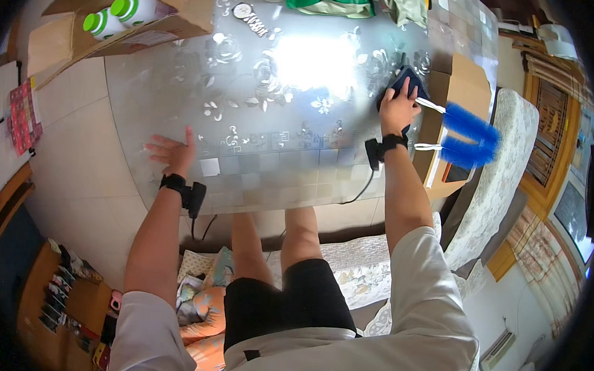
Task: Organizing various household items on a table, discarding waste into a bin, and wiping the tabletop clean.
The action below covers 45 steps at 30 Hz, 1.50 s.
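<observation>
My right hand (399, 110) lies with spread fingers over a dark blue, flat-looking object (414, 80) at the right of the table. The hand covers much of this object, so its kind and whether I grip it or only touch it are unclear. Beside that hand, a blue bristle brush (473, 137) with white wire ends leans over a cardboard box (438, 87). My left hand (173, 151) is open, fingers apart, with nothing in it, above the table's left edge. Each wrist wears a black strap with a small cabled device.
A glossy, flower-patterned cover lies on the table (259, 128). At its far side are a wristwatch (248, 17) and green-and-white packages (332, 1). An open cardboard box (148, 44) at the far left holds white bottles (129, 13) with green caps. A covered sofa (496, 181) stands at the right.
</observation>
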Available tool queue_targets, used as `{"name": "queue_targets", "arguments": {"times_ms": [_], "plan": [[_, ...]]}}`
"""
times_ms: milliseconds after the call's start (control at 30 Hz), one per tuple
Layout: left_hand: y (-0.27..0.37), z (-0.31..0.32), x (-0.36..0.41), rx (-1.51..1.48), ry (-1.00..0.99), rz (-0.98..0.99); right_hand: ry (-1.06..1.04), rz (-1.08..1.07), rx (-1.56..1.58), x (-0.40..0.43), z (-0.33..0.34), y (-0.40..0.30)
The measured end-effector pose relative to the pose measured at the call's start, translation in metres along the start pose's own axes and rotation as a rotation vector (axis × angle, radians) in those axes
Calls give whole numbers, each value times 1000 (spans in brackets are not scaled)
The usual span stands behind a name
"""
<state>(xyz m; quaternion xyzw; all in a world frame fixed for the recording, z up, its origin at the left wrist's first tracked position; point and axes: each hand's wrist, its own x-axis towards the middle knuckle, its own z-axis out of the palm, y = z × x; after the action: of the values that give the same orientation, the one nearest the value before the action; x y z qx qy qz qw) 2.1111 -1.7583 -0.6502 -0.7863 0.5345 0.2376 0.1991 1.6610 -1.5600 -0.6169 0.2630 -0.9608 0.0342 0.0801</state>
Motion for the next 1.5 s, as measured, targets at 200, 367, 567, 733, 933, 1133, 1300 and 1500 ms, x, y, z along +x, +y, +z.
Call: {"name": "queue_targets", "arguments": {"times_ms": [200, 367, 567, 733, 933, 1133, 1300, 1500], "plan": [[3, -27, -17, 13, -9, -45, -422, -198, -71, -84, -5, -225], [-29, -2, 30, 117, 38, 20, -589, -870, 520, -189, -63, -379], [-16, -32, 0, 95, -75, -62, -371, -753, 739, -114, -21, -253], [12, -32, -22, 32, -105, -31, -101, -195, 110, -17, -3, -30], [-7, -11, 0, 65, -39, 20, -50, -85, 167, -70, 14, -98], [-32, 0, 27, 106, 34, 37, -514, -813, 488, -214, -62, -257], [-21, -18, 16, -18, 0, 29, -449, -760, 653, -157, -38, -130], [-20, 2, 29, 105, -6, 48, -55, 11, 218, -98, -17, 71]]}}
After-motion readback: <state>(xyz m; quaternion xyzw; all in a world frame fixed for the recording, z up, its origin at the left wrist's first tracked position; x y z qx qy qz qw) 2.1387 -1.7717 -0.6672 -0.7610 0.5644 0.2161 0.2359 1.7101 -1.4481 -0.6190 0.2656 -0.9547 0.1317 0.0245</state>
